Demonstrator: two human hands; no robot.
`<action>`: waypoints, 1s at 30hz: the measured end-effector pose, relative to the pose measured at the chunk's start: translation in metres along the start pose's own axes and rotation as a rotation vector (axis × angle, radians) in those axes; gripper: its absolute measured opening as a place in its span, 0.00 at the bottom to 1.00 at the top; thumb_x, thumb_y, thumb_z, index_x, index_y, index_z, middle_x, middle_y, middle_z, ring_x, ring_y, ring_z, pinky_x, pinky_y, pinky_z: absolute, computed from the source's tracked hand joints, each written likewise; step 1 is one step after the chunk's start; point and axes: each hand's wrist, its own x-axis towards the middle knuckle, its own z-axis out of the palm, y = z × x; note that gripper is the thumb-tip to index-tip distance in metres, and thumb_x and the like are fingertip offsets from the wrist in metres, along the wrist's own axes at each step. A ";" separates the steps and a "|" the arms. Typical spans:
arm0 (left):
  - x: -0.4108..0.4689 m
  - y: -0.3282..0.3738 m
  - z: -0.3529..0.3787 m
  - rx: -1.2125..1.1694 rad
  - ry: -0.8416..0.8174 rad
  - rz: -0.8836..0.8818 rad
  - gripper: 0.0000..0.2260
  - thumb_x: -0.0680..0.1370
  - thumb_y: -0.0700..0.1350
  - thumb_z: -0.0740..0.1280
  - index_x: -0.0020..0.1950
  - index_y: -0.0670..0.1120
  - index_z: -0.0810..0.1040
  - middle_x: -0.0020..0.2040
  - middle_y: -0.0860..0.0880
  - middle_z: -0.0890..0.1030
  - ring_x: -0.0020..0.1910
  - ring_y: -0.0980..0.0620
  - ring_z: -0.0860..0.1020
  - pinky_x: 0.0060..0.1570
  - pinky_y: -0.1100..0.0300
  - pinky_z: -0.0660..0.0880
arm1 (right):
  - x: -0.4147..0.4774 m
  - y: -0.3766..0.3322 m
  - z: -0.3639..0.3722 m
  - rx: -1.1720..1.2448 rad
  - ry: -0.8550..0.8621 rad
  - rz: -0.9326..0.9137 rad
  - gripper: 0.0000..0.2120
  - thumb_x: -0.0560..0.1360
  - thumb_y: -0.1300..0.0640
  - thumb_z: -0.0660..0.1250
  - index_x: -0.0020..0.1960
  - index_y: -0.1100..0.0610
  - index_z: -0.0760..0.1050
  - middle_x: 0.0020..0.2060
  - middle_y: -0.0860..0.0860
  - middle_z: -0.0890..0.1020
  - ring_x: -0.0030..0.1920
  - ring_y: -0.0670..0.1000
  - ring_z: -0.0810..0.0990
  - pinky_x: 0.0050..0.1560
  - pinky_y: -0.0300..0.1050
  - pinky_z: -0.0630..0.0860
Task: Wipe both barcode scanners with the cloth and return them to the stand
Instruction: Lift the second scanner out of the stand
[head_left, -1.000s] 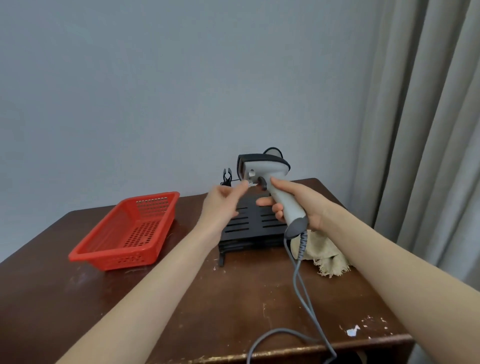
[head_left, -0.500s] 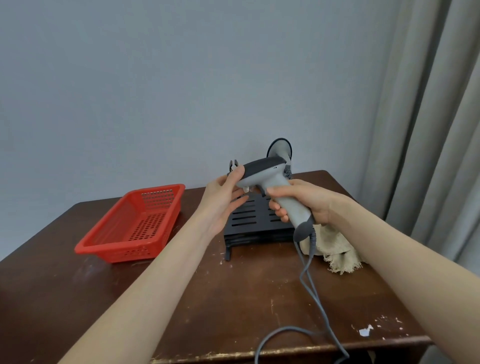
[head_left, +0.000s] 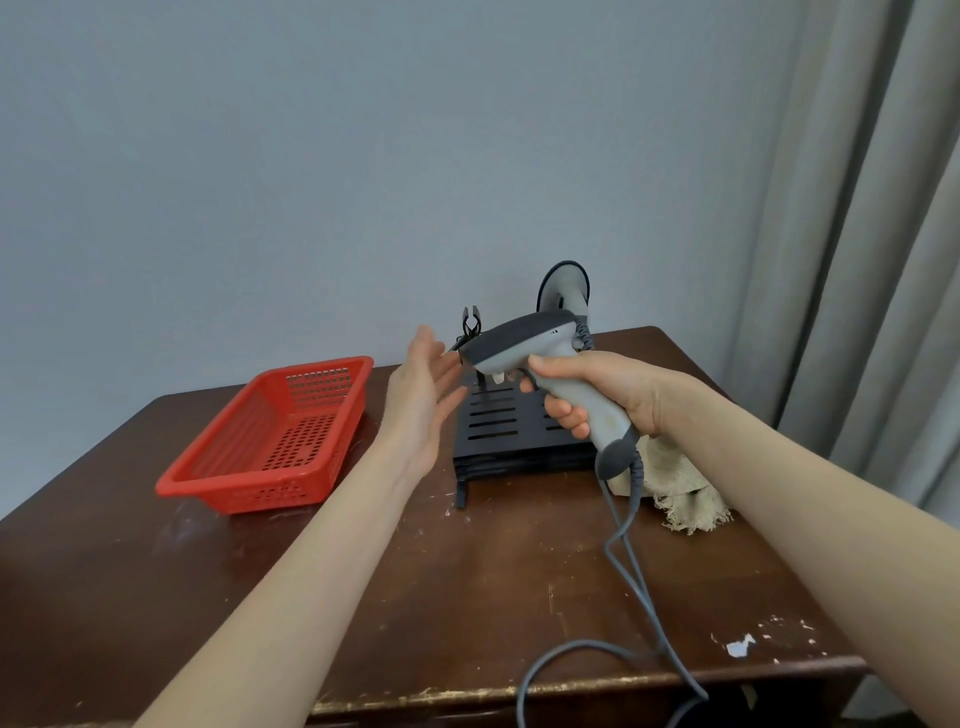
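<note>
Scanner (head_left: 524, 351) released by left hand (head_left: 418, 410)
Left fingers (head_left: 441, 371) are spread, empty; the handle is gripped by right hand (head_left: 597, 395); cloth (head_left: 680, 488) at table's (head_left: 467, 597) right edge untouched.

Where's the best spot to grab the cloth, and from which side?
Probably pinch the cloth at its frayed near edge, coming in from the front: the stand blocks its left, the right hand and barcode scanner hang over it, and the cable drapes past its left corner.

Two bare forearms (head_left: 322, 561), bare left hand (head_left: 421, 410) and right hand (head_left: 605, 397)
</note>
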 end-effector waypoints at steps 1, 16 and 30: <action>0.001 0.000 -0.004 0.001 0.063 0.013 0.22 0.82 0.56 0.55 0.67 0.42 0.72 0.63 0.44 0.77 0.62 0.50 0.76 0.62 0.53 0.72 | 0.000 0.001 -0.001 -0.006 0.005 -0.002 0.15 0.69 0.44 0.67 0.44 0.56 0.73 0.26 0.50 0.69 0.23 0.45 0.66 0.24 0.36 0.66; -0.001 0.000 -0.031 -0.072 0.092 -0.009 0.28 0.82 0.59 0.51 0.70 0.39 0.69 0.69 0.42 0.73 0.68 0.48 0.72 0.67 0.55 0.67 | 0.003 0.002 0.001 -0.085 0.018 0.026 0.14 0.70 0.45 0.68 0.41 0.56 0.72 0.25 0.50 0.70 0.23 0.46 0.67 0.24 0.37 0.66; 0.000 0.000 -0.033 -0.053 0.058 -0.012 0.29 0.81 0.60 0.50 0.69 0.39 0.70 0.69 0.42 0.73 0.68 0.48 0.71 0.68 0.55 0.66 | -0.003 -0.003 0.006 -0.177 -0.024 0.045 0.15 0.70 0.45 0.68 0.42 0.56 0.72 0.26 0.50 0.70 0.23 0.45 0.67 0.24 0.36 0.67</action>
